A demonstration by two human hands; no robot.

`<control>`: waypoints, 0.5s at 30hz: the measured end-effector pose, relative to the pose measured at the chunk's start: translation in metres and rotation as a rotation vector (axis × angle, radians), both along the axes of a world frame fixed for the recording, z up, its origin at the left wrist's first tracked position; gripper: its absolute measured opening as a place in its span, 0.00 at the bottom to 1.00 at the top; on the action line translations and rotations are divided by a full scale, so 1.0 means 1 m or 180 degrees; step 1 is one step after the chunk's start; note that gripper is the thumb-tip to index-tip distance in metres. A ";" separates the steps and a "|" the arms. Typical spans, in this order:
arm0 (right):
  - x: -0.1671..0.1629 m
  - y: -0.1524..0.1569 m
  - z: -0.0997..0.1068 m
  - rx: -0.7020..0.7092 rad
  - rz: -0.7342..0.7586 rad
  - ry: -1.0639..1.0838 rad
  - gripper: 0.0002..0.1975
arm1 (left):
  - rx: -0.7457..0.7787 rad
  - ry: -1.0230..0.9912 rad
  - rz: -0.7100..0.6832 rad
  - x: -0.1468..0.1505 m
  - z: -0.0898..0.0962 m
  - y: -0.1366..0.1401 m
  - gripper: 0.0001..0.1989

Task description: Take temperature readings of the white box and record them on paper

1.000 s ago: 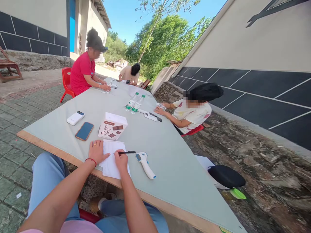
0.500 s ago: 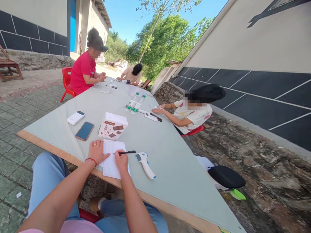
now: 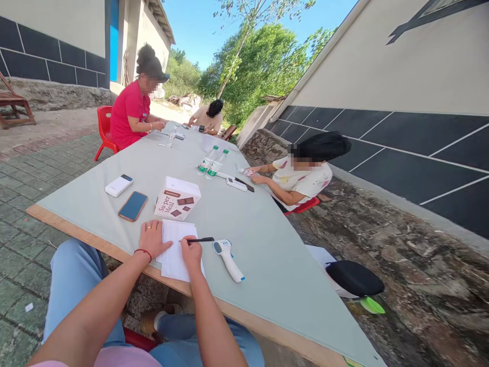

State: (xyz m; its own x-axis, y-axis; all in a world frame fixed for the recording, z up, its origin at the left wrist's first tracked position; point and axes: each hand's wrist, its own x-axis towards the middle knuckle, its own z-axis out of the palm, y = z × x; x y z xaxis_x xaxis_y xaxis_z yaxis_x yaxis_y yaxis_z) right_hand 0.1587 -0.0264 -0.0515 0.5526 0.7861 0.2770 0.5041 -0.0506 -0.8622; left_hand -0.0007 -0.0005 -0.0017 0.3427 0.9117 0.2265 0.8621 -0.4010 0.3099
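Observation:
A black pen (image 3: 202, 239) is pinched in my right hand (image 3: 191, 253), its tip at the white paper (image 3: 173, 262). My left hand (image 3: 153, 238) lies flat with fingers stretched, the thumb on the paper's left edge and the rest on the table (image 3: 275, 285). Just right of the pen rests a white and blue forehead thermometer (image 3: 229, 261). Behind the paper stands a white and brown box (image 3: 178, 200) printed "Super Meal". A smartphone (image 3: 133, 206) with a dark screen lies beyond my left hand.
A white power bank (image 3: 119, 185) lies at the left. Two water bottles (image 3: 212, 162) stand mid-table near a white handheld device (image 3: 237, 183). Three other people sit around the table; the one at right handles a small packet (image 3: 249, 172). A black case (image 3: 355, 279) is off the right edge.
My hands and the pen look almost unmoved. The person at right has lifted and parted their hands around the small packet. The person in red has lowered their hands slightly.

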 end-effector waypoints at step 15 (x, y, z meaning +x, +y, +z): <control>0.016 -0.015 0.011 -0.0289 -0.0253 -0.1424 0.17 | -0.0085 -0.0243 0.0040 -0.002 0.004 -0.001 0.31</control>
State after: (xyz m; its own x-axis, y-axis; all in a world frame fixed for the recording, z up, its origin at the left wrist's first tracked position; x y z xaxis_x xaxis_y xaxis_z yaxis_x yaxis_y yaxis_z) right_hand 0.1748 -0.0410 -0.0404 0.4540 0.7783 0.4338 0.8171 -0.1695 -0.5510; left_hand -0.0032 -0.0019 0.0022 0.3139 0.9220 0.2269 0.8405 -0.3810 0.3853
